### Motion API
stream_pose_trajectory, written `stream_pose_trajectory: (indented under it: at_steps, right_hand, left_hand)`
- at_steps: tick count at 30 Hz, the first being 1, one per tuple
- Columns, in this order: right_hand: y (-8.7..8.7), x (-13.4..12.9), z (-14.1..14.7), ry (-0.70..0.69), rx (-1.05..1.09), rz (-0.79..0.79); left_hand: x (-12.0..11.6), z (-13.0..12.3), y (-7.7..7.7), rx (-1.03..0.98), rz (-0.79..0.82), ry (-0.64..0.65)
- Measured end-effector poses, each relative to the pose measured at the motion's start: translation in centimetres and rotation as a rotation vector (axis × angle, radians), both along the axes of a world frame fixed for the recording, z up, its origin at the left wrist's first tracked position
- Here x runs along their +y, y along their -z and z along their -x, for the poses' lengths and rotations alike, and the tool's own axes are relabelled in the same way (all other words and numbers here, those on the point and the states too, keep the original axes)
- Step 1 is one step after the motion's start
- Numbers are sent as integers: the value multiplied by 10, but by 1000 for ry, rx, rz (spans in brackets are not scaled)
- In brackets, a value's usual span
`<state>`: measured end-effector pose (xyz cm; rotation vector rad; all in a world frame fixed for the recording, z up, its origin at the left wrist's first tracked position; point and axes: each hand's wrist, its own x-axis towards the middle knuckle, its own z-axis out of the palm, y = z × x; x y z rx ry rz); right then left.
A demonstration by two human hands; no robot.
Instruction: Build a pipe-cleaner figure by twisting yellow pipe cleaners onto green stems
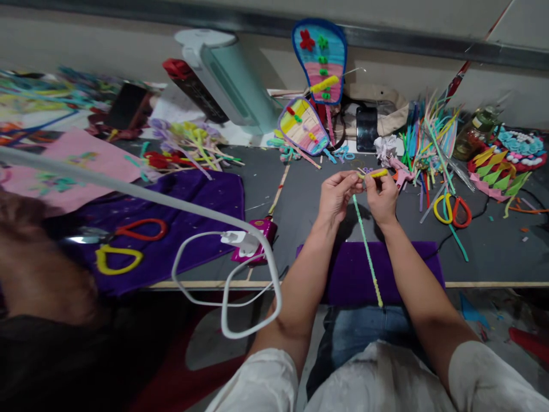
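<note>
Both my hands meet above the dark table with their fingertips pinched close together. My left hand [338,195] is closed at the upper end of a fuzzy pipe cleaner [362,232], which hangs down between my forearms and runs from mint green to yellow at its tip. In the pinch of my right hand [382,199] is a short yellow stick-like piece [378,173], pointing right. Its inner end reaches the left fingertips, where the exact contact is too small to make out. Below my wrists, a folded purple cloth [412,272] lies at the table's front edge.
Red-and-yellow-handled scissors [461,212] lie right, near a bundle of pipe cleaners [429,143] and a pink tool [402,173]. Two decorated panels [302,126] stand behind. A white cable [274,274] crosses the left foreground by a magenta power block [257,243]. Another person's blurred arm [43,269] is at left.
</note>
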<state>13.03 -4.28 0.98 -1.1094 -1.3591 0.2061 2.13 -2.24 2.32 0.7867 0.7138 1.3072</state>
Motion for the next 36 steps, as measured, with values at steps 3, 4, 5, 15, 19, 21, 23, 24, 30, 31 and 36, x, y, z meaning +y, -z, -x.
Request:
stream_pose_trajectory:
  at_steps: [3, 4, 5, 15, 19, 21, 23, 24, 30, 31, 36]
  right_hand:
    - [0, 0, 0, 3, 11, 9]
    - [0, 0, 0, 4, 10, 14]
    - [0, -1, 1, 5, 7, 15]
    - [-6, -5, 2, 57, -137, -45]
    - [-5, -5, 2, 78, -255, -93]
    - [-4, -5, 3, 91, -313, -123]
    - [-3, -5, 3, 108, -362, -139]
    - [-2, -5, 4, 116, -386, -144]
    - [3, -5, 4, 121, -502, -158]
    - [4, -5, 4, 111, -509, -149]
    - [7, -2, 5, 36, -336, -31]
  left_hand:
    - [0, -1, 0, -12, -14, 2]
    - [0, -1, 0, -14, -15, -2]
    - [0, -1, 0, -13, -13, -8]
    - [2, -2, 2, -8, 1, -59]
    - [2, -3, 3, -16, -6, -75]
    - [2, -4, 3, -15, 3, -90]
    - [1, -4, 1, -1, 23, -104]
    - [1, -5, 1, 12, 35, -110]
    - [0, -5, 0, 118, 31, -136]
    - [0, -4, 1, 139, 15, -142]
    - [1, -1, 3, 182, 5, -160]
